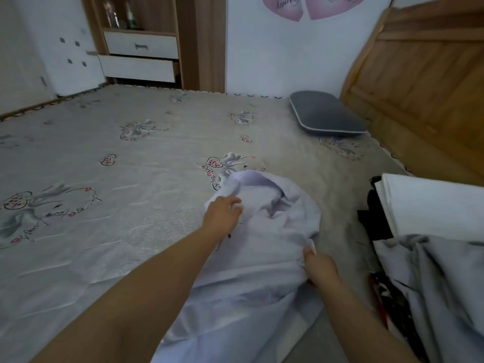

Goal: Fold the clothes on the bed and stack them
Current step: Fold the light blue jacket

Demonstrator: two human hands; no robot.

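A pale lilac garment [262, 271] lies crumpled on the bed [104, 205], stretching from the middle toward the lower edge of the view. My left hand [222, 217] grips its far left edge near the top. At the garment's right edge, my right hand [318, 265] pinches a bunched fold. On the right lies a heap of other clothes: a folded white piece [432, 205], black fabric [374, 218] beneath it and a grey garment [440, 284] in front.
A grey pillow [324, 113] rests at the far right of the bed beside the wooden headboard [424, 82]. Beyond the bed stand a white wall and a wooden cabinet [146, 48] with two white drawers. The bed's left half shows only its flower-printed cover.
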